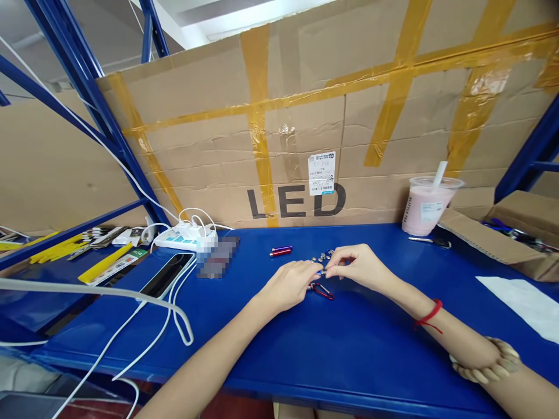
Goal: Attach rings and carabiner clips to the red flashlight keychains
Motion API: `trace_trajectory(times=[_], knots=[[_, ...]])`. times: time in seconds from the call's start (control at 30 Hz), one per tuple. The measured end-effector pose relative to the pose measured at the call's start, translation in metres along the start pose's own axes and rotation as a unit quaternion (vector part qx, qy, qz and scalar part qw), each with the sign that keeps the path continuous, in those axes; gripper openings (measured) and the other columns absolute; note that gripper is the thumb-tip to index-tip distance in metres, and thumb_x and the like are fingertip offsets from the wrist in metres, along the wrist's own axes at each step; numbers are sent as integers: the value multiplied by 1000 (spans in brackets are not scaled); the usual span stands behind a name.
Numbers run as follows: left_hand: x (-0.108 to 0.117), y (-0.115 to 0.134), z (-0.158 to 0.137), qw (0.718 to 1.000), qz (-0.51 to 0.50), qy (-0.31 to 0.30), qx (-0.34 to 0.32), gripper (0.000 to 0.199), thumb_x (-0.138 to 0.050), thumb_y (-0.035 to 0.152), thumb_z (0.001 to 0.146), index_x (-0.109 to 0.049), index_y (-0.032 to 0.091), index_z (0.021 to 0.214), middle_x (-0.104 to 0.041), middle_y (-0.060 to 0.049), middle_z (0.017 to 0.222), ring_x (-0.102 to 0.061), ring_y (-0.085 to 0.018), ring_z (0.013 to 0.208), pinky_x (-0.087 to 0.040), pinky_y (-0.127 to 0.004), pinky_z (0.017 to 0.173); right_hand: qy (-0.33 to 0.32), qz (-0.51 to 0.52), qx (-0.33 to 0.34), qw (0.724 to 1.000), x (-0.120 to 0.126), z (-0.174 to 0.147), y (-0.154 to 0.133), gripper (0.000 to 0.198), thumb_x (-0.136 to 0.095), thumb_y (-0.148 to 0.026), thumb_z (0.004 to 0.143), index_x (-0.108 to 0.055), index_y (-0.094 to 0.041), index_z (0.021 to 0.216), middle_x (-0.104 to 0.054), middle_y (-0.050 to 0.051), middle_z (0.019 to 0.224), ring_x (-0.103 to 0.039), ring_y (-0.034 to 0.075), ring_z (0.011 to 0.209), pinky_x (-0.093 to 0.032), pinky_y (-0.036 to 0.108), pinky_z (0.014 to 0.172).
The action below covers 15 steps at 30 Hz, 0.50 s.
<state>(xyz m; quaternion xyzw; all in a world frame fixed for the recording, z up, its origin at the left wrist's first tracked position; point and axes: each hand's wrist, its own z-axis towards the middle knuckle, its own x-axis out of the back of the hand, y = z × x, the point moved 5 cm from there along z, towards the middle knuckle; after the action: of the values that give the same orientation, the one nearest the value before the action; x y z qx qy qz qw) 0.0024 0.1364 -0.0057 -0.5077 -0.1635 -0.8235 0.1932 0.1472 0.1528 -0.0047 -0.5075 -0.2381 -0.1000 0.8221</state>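
One small, shiny blue-and-silver piece (322,272), pinched by the left hand (296,281) and the right hand (354,265) just beyond the red metal carabiner clip (325,292) on the glossy blue counter (371,349), is best steadied by the left while the right works gently.

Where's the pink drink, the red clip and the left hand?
Pink drink (425,208), head view: front of cup.
Red clip (325,295), head view: red frame.
Left hand (290,284), head view: back of hand.
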Motion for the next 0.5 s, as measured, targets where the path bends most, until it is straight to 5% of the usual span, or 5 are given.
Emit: trace_trajectory(times=[0.17,0.5], knots=[[-8,0,-2,999,13,-32,-6,20,-31,20,90,-50,15,92,-55,-3,80,-51,-13,72,-38,-25,66,-65,-74,-63,993,-4,-3,6,17,-64,-33,67,-67,-17,67,-59,-1,62,-53,7,48,-40,14,48],[-20,-2,-4,990,100,-95,-30,18,-35,11,87,-49,14,96,-54,-2,83,-51,-15,78,-38,-27,70,-173,-266,116,941,-18,-9,1,32,-36,-34,90,-60,-18,75,-57,-1,71,-51,4,54,-33,15,52]])
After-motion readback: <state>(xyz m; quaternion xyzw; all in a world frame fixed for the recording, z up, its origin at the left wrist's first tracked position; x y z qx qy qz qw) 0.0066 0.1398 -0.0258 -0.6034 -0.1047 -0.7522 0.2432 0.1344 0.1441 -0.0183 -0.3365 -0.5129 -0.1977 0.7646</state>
